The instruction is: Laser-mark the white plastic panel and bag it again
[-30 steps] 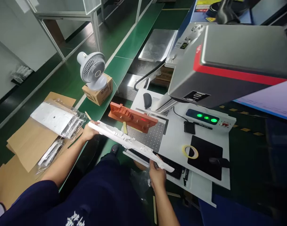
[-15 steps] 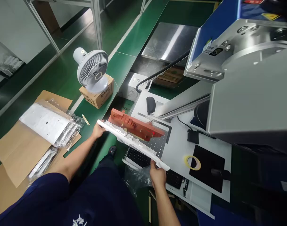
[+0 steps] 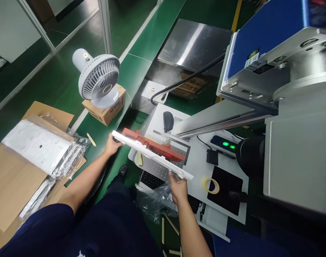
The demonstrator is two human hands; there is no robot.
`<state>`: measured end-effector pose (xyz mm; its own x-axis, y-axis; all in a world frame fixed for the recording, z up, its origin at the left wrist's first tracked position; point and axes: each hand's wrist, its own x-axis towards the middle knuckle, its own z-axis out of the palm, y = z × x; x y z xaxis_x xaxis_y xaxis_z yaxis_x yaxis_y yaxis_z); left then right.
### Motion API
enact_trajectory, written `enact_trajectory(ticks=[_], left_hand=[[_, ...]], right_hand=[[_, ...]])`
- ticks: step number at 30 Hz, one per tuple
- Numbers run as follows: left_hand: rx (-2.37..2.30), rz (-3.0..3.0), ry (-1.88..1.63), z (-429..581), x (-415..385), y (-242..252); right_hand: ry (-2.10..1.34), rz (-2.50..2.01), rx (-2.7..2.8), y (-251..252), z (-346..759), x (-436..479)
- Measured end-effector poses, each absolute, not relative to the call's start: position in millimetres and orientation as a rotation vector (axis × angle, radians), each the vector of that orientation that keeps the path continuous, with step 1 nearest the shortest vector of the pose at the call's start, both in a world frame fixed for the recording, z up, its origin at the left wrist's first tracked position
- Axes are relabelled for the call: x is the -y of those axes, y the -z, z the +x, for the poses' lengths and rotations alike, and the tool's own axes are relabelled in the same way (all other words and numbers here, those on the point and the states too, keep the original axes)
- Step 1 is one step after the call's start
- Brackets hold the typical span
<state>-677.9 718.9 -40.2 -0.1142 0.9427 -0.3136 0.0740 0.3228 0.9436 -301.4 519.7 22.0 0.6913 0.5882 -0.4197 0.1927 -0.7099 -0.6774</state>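
Between both hands I hold a long white plastic panel [image 3: 149, 153], tilted and seen nearly edge-on. My left hand [image 3: 113, 144] grips its far left end. Closed around the near right end, my right hand [image 3: 178, 186] has its thumb on the panel's edge. Right behind the panel stands an orange-red fixture block [image 3: 163, 149] with a small red light spot on it. Whether panel and block touch, I cannot tell. Beneath them lies a perforated metal plate [image 3: 159, 170] on the machine's white base [image 3: 195, 157].
A large machine head [image 3: 299, 150] overhangs the right side. A roll of yellow tape [image 3: 211, 186] lies by a black mat [image 3: 227, 200]. At left, a white fan [image 3: 100, 80] stands on a cardboard box [image 3: 106, 110], near wrapped white panels [image 3: 36, 146]. Plastic film [image 3: 157, 203] hangs below.
The white panel has come closer to the orange-red block and now covers more of it. Both hands still hold it. My view has shifted, and green lights on the base are now visible.
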Motion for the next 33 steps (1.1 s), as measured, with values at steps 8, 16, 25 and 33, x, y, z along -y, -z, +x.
enact_trajectory(ticks=[8, 16, 25, 33], left_hand=[[-1.483, 0.96, -0.951, -670, -712, 27], [-1.521, 0.992, -0.912, -670, -720, 16], [-1.554, 1.067, -0.862, -669, -733, 9], [-1.644, 1.078, -0.773, -671, -736, 8]], right_hand=[[-0.925, -2.188, 0.612, -38, -291, -540], [-0.836, -2.258, 0.516, -38, -291, -544], [-0.849, -2.138, 0.367, -36, -284, -562], [-0.823, -2.102, 0.315, -29, -284, -576]])
